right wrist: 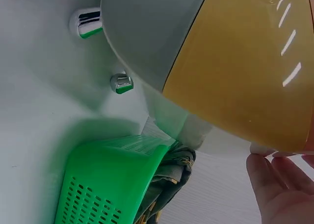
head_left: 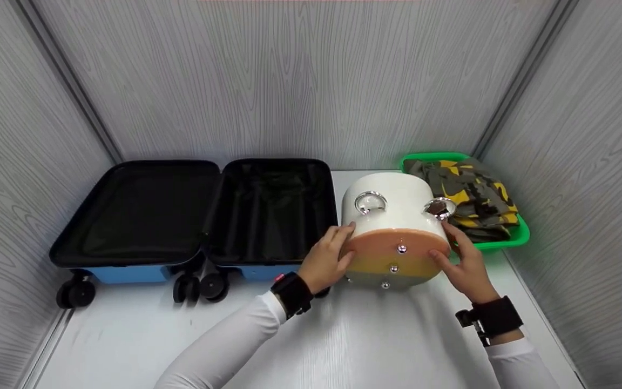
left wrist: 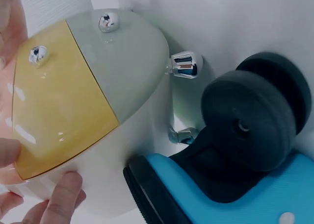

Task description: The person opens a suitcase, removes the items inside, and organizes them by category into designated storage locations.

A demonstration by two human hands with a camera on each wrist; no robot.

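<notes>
- The white surface (head_left: pixel 127 335) carries everything we see, with grey wood-grain walls closing it in on three sides.
- At 9 o'clock from the middle of the head view, a blue suitcase (head_left: pixel 192 216) lies fully open, its two black-lined halves flat and its black wheels (head_left: pixel 76 293) facing us.
- Just to the suitcase's 3 o'clock sits the white case (head_left: pixel 392 208), a rounded hard case lying on its side. Its near face (head_left: pixel 394 259) is banded peach, yellow and pale grey, with three chrome studs down the middle, and two chrome rings (head_left: pixel 370 202) stand on top. In the left wrist view it lies just beside a suitcase wheel (left wrist: pixel 250 121); we cannot tell whether they touch.
- At 2 o'clock, behind the white case, a green basket (head_left: pixel 521 232) holds folded camouflage cloth (head_left: pixel 473 200) in grey, olive and yellow.
- Our left hand (head_left: pixel 326 261) presses on the case's 9 o'clock side, with its fingers curled round the rim of the banded face.
- Our right hand (head_left: pixel 465 265) holds the 3 o'clock side in the same way, fingers wrapped up the rim towards one ring. In the right wrist view only its fingertips (right wrist: pixel 277 180) show, under the yellow band.
- Both wrists wear black straps over white sleeves.
</notes>
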